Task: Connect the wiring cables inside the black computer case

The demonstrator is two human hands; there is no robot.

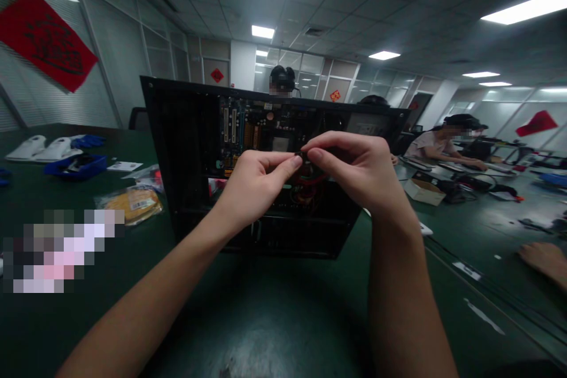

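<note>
A small dark piece (302, 154) is pinched between both hands in front of an open black computer case (190, 195).
The left hand (261, 180) and the right hand (361, 168) are held narrow, thumb and forefinger closed on the piece; its exact form is too small to tell. It is held over the case's open side, near the red cables (310, 180) and to the right of the slotted circuit board (239, 124). The case's upper edge is seen above the hands, its lower edge below them on the green table (266, 331). Room for moving is left between the forearms, nearer than that lower edge; the left side is bordered by a bagged yellow item (139, 205), the right by an open cardboard box (424, 191), well apart.
</note>
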